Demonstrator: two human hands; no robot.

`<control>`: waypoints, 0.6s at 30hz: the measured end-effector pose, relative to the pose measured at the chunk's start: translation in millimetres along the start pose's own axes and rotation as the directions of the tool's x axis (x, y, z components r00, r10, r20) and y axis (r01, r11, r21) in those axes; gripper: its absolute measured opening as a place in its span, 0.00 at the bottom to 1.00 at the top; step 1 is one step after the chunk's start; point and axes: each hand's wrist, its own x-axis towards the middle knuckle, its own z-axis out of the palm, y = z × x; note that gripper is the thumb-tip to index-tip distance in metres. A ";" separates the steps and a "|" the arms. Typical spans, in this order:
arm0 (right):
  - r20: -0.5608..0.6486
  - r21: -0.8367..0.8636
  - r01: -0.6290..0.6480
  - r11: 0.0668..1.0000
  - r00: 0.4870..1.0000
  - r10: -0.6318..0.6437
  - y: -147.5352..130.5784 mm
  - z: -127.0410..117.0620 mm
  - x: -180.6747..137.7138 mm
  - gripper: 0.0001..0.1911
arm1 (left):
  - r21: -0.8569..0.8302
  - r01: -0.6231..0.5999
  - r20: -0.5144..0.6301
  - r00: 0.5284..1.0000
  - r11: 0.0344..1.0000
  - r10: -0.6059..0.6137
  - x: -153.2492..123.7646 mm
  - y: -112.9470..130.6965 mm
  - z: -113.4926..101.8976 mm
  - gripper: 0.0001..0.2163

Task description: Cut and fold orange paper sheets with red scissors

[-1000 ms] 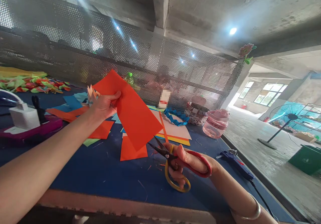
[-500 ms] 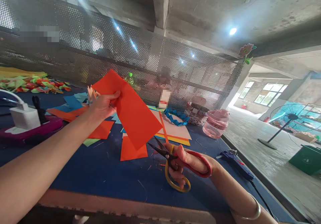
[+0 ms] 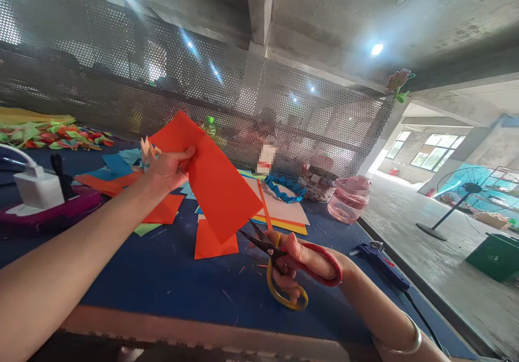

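Note:
My left hand (image 3: 172, 168) pinches an orange-red sheet of paper (image 3: 221, 186) near its upper left edge, the thumb on the face towards me. The sheet hangs tilted above the table. In my right hand (image 3: 302, 259) is a pair of scissors (image 3: 272, 252) with one red and one yellow handle loop. Their dark blades are parted, with the tips close to the sheet's lower right corner; I cannot tell whether they touch it. Beneath the sheet, a smaller orange piece of paper (image 3: 216, 240) lies on the blue tabletop (image 3: 170, 281).
Stacked coloured paper (image 3: 284, 205), a blue folded paper chain (image 3: 286, 190), a woven basket (image 3: 318, 182) and a pink plastic jar (image 3: 347, 205) stand behind. A dark blue corded tool (image 3: 383, 265) lies right. On the left is a purple power strip (image 3: 77, 208) with a white charger (image 3: 39, 186).

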 end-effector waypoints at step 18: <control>0.003 -0.013 -0.012 1.000 1.000 0.012 -2.5 0.5 0.1 0.48 | 0.064 -0.019 -0.020 1.000 0.998 0.021 -5.2 -3.6 4.3 0.08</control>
